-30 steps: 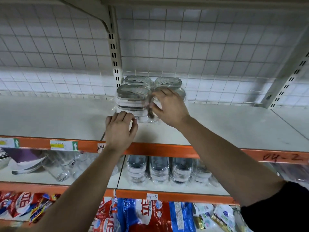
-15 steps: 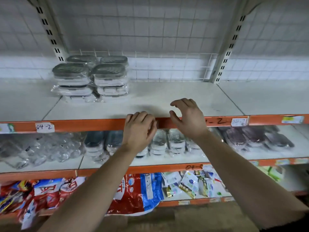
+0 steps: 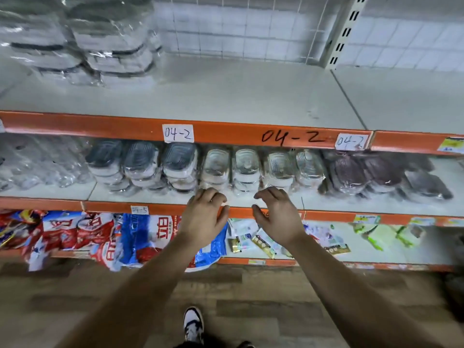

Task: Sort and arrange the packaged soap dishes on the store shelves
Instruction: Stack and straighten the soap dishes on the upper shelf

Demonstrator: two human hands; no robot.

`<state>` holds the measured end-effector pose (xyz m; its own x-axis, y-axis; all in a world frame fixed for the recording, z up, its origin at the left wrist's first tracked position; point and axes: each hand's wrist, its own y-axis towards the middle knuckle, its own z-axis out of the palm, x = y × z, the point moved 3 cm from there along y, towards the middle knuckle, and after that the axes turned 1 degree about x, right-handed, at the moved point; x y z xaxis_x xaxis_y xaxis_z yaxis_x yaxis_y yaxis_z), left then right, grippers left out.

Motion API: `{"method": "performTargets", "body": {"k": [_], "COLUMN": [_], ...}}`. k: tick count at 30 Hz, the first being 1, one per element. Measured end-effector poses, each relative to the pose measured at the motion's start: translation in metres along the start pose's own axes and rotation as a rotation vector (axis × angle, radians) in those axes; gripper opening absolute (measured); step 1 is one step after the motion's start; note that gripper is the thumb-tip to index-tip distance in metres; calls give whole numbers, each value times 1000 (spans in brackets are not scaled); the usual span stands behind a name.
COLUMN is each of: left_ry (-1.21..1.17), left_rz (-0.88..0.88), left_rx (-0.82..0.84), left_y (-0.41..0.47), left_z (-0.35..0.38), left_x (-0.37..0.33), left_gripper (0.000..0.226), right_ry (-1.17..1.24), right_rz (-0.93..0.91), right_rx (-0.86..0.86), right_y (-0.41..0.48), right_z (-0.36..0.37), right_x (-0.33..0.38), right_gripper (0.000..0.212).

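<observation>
Stacked packaged soap dishes with grey lids [image 3: 82, 43] stand at the left of the upper shelf [image 3: 226, 96]. On the middle shelf [image 3: 313, 199] sit rows of wrapped dishes: dark-lidded ones [image 3: 140, 164], clear ones [image 3: 246, 167] and purple ones [image 3: 371, 172]. My left hand [image 3: 204, 217] and my right hand [image 3: 276, 217] hover side by side at the middle shelf's front edge, just before the clear dishes. The fingers of both are loosely curled and hold nothing.
Red and blue bags [image 3: 105, 234] hang over the bottom shelf at the left, small packets [image 3: 261, 242] lie at its middle. Orange shelf rails carry labels "04-2" [image 3: 177, 133]. A perforated upright post [image 3: 344, 31] stands at the back right. Wooden floor below.
Both hands left the grey-lidded stack on the upper shelf and dropped to the middle shelf's front edge. The view swung right and down.
</observation>
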<state>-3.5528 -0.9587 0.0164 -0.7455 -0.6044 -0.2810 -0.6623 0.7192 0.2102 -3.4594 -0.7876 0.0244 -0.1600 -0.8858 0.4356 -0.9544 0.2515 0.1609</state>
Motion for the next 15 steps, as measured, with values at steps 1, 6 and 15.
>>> {"method": "performTargets", "body": {"k": [1,6,15], "left_ry": [-4,37,182], "left_rz": [-16,-53,-135], "left_rx": [35,81,110], "left_y": [3,34,107], "left_z": [10,44,104], "left_x": [4,26,73], "left_gripper": [37,47,57], "right_ry": [8,0,-147], "right_rz": [22,77,72], "right_rx": [46,125,18], "right_y": [1,28,115], "right_z": [13,57,108], "right_x": [-7,-36,-68], "right_gripper": [31,44,60]}}
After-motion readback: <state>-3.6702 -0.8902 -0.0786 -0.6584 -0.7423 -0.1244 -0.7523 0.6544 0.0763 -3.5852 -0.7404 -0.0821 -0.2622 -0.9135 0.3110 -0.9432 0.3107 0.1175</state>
